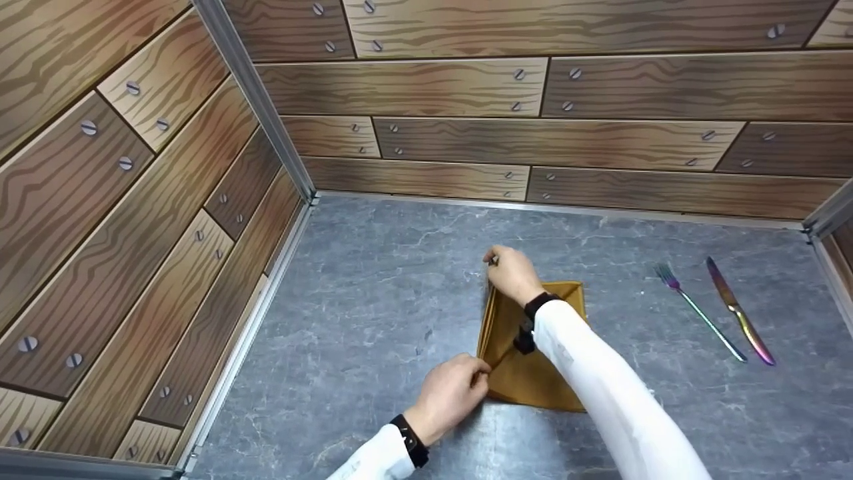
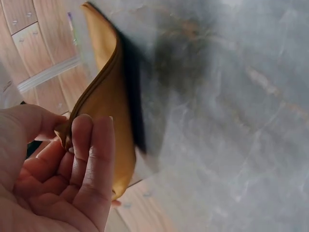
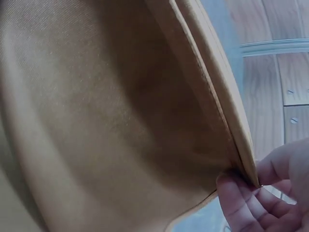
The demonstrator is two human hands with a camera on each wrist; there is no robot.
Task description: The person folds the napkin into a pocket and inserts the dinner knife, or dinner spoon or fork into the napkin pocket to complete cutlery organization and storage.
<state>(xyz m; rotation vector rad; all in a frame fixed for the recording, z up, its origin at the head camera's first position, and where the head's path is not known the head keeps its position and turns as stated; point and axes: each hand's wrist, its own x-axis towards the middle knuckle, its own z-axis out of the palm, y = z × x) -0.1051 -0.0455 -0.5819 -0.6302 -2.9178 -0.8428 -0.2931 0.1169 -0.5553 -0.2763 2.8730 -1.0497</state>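
Observation:
A mustard-brown cloth napkin (image 1: 533, 383), folded in layers, lies on the grey table in the head view, its left edge raised. My left hand (image 1: 453, 387) pinches the near left corner between thumb and fingers; the left wrist view shows the layered edge (image 2: 118, 63) curving away from that hand (image 2: 72, 164). At the far left corner my right hand (image 1: 513, 272) pinches the cloth. The right wrist view has the napkin's broad face (image 3: 96, 106) filling most of it, with thumb and fingertips of the hand (image 3: 265, 193) on the stitched corner. My right forearm hides part of the napkin.
To the right lie a fork (image 1: 700, 313) with a rainbow sheen and a knife (image 1: 740, 310) beside it, both slanted. Wood-print panels (image 1: 426, 137) wall the grey marbled table (image 1: 346, 300) at the back and left, with metal strips along the edges.

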